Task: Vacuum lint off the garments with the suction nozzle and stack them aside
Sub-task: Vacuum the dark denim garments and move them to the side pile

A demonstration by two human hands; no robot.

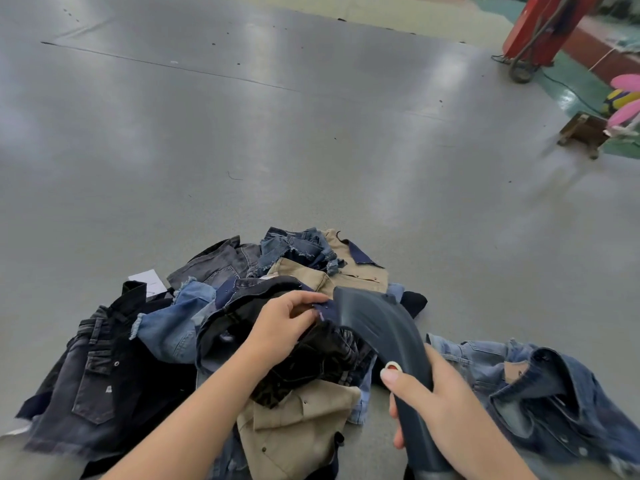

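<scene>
Garment workshop floor, wide grey sheeted floor (242,133), heaped denim garments (214,327), red machine base (540,32)

A dark curved suction nozzle (374,327), wide flat mouth down on the garment pile (214,327) just beside the left hand (284,323), is gripped by the right hand (426,403). The pile of black, blue and tan denim lies under both hands; one blue jacket (540,393) lies apart, right of the right hand
</scene>
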